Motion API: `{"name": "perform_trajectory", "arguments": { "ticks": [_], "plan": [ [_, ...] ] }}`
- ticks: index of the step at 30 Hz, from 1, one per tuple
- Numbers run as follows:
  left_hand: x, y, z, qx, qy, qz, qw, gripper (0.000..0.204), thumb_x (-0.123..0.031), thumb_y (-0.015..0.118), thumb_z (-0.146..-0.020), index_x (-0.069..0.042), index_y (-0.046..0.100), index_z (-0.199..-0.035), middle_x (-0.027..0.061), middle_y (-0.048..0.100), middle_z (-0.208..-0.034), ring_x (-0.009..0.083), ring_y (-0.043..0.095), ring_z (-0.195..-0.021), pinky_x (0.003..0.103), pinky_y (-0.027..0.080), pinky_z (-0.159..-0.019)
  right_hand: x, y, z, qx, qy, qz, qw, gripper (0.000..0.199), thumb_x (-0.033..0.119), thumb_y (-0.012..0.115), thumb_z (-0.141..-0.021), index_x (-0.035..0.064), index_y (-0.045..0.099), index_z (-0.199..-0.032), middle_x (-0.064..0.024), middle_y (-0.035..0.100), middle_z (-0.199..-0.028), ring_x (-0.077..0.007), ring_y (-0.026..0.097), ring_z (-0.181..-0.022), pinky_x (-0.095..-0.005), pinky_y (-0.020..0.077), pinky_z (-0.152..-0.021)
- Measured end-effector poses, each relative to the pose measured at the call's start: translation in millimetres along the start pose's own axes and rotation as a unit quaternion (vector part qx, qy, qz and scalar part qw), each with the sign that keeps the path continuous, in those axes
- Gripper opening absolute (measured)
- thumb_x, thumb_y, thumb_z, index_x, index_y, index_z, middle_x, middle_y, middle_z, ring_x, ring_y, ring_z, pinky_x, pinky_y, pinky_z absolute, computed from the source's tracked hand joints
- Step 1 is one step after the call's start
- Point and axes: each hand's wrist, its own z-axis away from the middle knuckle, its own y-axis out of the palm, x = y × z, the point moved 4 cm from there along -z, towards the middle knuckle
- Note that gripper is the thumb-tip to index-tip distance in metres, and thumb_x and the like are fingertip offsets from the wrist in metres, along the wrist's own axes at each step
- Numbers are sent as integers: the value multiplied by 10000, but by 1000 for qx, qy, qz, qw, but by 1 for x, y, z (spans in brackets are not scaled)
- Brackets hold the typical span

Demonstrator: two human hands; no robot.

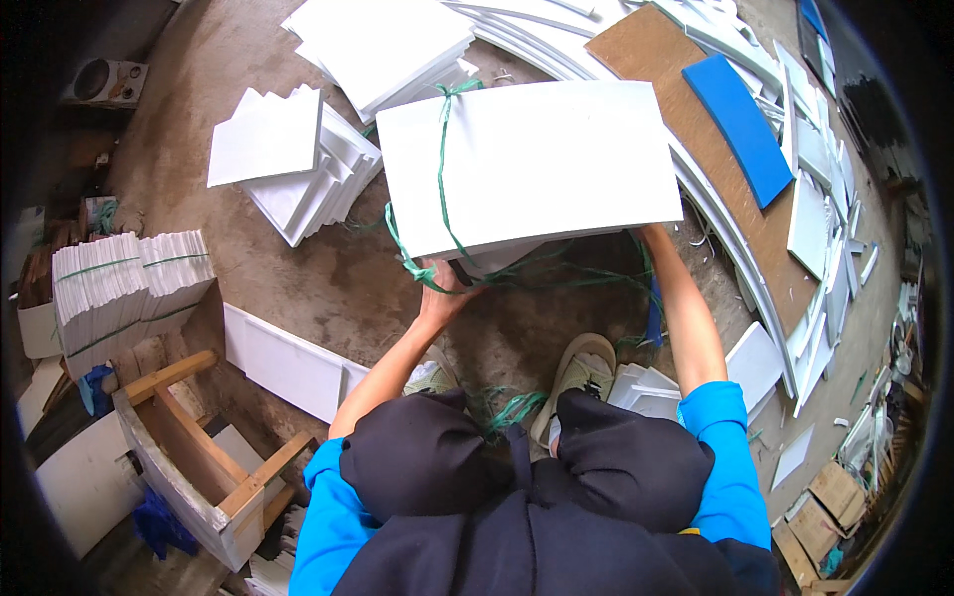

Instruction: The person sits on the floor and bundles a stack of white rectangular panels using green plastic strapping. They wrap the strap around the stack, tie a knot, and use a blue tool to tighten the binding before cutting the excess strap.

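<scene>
In front of my knees, a stack of white rectangular boards (556, 159) stands tilted, its broad top face toward me. Green plastic twine (441, 164) runs over its left part, knotted at the far edge, with loose strands trailing along the near side. My left hand (444, 292) is closed at the stack's near left corner, close to the twine, its fingertips hidden beneath. At the near right corner my right hand (651, 238) grips the stack from below; most of its fingers are out of sight behind the boards.
More white board piles (293, 159) lie beyond on the left. A brown panel (646, 45) bearing a blue board (740, 129) and white offcuts (815, 214) spread along the right. Tied white bundles (134, 288) and a wooden frame (189, 467) stand at left. My shoes (576, 382) flank loose twine.
</scene>
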Motion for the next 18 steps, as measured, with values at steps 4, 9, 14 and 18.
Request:
{"name": "perform_trajectory", "arguments": {
  "ticks": [4,9,14,18],
  "plan": [
    [4,3,3,-24,5,-3,1000,764,-287,771,-615,86,388,-1160,278,443,-1097,437,415,-1027,489,344,-869,-1,-3,0,3,4,-7,1000,323,163,424,-904,-10,453,-1175,-197,557,-1118,-289,550,-1032,-337,426,-859],
    [21,-11,2,49,-30,95,994,489,-139,712,-651,0,494,-1066,188,539,-964,363,536,-856,429,446,-698,3,-9,-5,4,6,-16,1000,327,160,421,-904,-9,446,-1182,-198,554,-1124,-292,546,-1038,-339,424,-863],
    [13,-29,-21,-14,43,61,997,372,-122,736,-621,17,571,-924,171,586,-873,317,566,-807,392,456,-686,5,-11,-2,-1,5,-18,1000,330,157,418,-904,-9,439,-1189,-200,551,-1129,-295,543,-1044,-340,422,-868],
    [28,-27,-24,21,-13,127,992,487,-96,745,-579,15,549,-1011,208,543,-1027,367,496,-997,414,408,-822,8,-6,5,-3,1,-23,1000,333,155,416,-905,-8,433,-1195,-201,548,-1133,-298,540,-1049,-342,420,-871]
  ]
}}
